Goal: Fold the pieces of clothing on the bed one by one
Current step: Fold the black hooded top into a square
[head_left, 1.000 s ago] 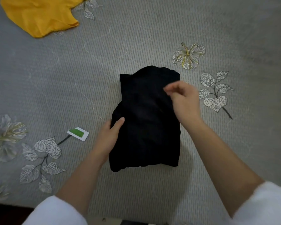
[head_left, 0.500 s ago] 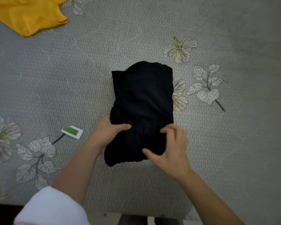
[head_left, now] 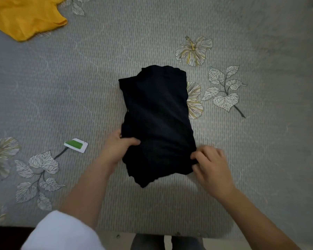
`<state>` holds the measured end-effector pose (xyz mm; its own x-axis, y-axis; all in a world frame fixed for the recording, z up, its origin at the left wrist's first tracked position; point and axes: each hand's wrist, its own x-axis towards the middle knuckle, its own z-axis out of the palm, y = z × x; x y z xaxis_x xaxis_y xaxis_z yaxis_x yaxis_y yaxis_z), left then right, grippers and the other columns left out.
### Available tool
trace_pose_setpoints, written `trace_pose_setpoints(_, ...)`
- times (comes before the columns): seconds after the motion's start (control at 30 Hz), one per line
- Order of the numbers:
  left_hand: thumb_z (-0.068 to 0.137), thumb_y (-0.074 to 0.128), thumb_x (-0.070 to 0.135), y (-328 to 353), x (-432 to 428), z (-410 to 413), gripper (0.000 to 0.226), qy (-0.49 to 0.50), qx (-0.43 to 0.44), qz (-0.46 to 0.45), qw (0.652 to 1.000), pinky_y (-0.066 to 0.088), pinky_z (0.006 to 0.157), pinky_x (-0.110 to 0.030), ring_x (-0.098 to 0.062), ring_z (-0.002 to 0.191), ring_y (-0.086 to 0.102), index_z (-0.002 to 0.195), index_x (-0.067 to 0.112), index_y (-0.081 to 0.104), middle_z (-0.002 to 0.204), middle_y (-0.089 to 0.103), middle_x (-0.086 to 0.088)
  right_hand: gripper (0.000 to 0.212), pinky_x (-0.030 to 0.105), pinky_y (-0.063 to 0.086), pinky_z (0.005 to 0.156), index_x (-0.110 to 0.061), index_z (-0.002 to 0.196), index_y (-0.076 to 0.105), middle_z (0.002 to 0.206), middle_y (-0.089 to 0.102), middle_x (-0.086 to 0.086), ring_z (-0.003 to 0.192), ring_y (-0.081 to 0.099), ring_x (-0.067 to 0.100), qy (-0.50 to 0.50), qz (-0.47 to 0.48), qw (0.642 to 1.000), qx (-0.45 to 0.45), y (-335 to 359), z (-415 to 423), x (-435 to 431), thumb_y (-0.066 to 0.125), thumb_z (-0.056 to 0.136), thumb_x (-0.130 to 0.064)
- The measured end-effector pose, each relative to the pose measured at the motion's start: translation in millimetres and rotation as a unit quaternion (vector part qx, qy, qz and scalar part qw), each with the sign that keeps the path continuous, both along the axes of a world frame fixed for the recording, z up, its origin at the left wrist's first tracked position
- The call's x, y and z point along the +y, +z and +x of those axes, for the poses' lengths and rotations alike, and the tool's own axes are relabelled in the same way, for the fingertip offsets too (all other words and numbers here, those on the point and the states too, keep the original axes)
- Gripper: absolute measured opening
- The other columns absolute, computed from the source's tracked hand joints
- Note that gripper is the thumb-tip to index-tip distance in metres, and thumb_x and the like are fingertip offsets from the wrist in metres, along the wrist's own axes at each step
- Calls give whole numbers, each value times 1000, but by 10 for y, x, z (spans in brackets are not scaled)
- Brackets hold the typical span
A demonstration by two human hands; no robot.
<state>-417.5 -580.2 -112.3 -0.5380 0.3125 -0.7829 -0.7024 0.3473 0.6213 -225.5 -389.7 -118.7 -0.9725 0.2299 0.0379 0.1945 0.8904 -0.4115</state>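
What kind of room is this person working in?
Probably a bedroom at home: a bed covered in grey cloth printed with flowers and leaves, a partly folded black garment on it, and a yellow garment lying at its far left.

grey flower-print bed [head_left: 116, 51], folded black garment [head_left: 157, 120] pretty much dead centre, yellow garment [head_left: 23, 17] at 10 o'clock, little green-and-white tag [head_left: 76, 145] at 9 o'clock

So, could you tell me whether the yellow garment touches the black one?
No, the yellow garment lies upper left, apart from the black garment.
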Motion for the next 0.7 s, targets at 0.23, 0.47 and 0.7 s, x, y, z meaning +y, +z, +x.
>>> trace_pose_setpoints(0.23, 72, 74, 44, -115, 79, 7, 87, -13, 126, -144, 981, 48, 95, -37, -17, 117, 52, 144, 23, 30, 137, 46, 1, 30, 21, 50, 71, -19, 101, 57, 96, 59, -9, 86, 60, 6, -333, -336, 877, -89, -61, 10, -194, 66, 82, -40)
trace_pose_setpoints(0.47, 84, 68, 26, 165, 333, 163, 11, -158, 3, -118, 980, 51, 49, -17, -5, 67, 68, 93, 26, 61, 92, 70, 4, 9, 24, 43, 49, -6, 71, 60, 59, 60, 0, 58, 58, 13, -428, -446, 783, -73, 7, -352, 186, 67, 70, -1)
trace_pose_setpoints(0.7, 95, 55, 28, 368, 526, 509, 22, -375, -66, -9, 925, 54, 64, -21, -7, 72, 69, 102, 12, 68, 91, 73, -1, 26, 21, 44, 70, -10, 111, 60, 102, 62, 4, 88, 58, 13, -549, -417, 724, 30, 5, -332, 1139, 66, 86, -13)
